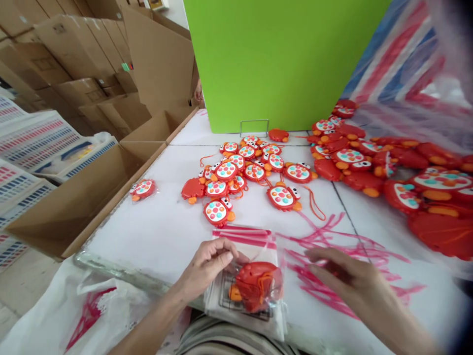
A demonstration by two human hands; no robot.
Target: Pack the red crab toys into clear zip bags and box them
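A red crab-like toy [258, 286] with an orange cord lies inside a clear plastic bag, on a stack of flat clear bags [218, 315] at the table's front edge. My left hand [212, 264] pinches the upper left part of that bag between thumb and fingers. To the right, my right hand [343, 276] hovers over pink plastic strips [321, 296], its fingers apart and nothing between them. Several red toys with coloured dots [225, 170] are grouped beyond the hands. One bagged toy [143, 189] lies alone at the left.
An open cardboard box [111, 187] stands against the table's left edge. A green board [288, 64] rises at the back. More red toys [351, 158] are heaped at the right by a striped plastic sack [399, 59]. Another person's hand [198, 91] shows behind the board.
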